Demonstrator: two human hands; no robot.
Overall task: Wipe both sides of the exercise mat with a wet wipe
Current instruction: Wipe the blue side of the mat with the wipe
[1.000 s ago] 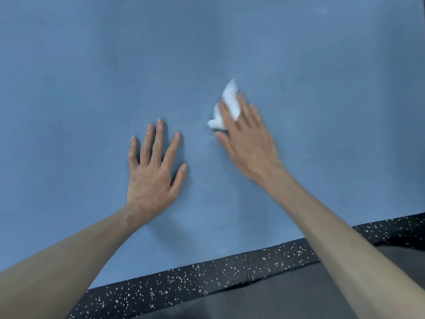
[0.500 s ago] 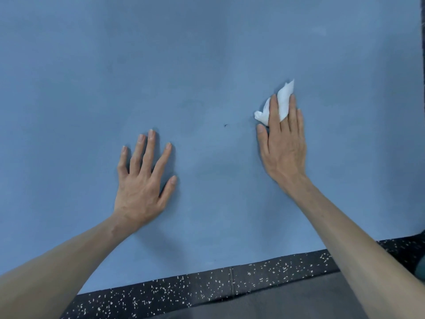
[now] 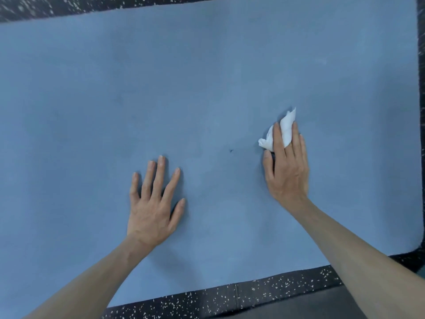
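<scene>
The blue exercise mat (image 3: 207, 77) lies flat on the black speckled floor (image 3: 230, 298). It fills most of the view. Its far edge, its right edge and its near edge all show, so the person is close to one end of it.

The left hand (image 3: 154, 203) lies flat on the mat with its fingers spread wide and straight. It holds nothing. It looks like it is there to press the mat down so it does not slide or bunch up, and maybe to hold up the person as they lean over.

The right hand (image 3: 287, 171) is also palm down on the mat, off to the right and well apart from the left one. Its fingers are nearly straight and lie over a crumpled white wet wipe (image 3: 286, 131). A bit of the wipe pokes up between two fingers and more sticks out past the fingertips. The fingers push the wipe down so it rubs the mat.

A tiny dark speck (image 3: 231, 150) sits on the mat between the two hands. It may be dirt that needs a wipe.

This looks like the wiping of one side. The mat is not turned over yet, so the other side is most likely not done.
</scene>
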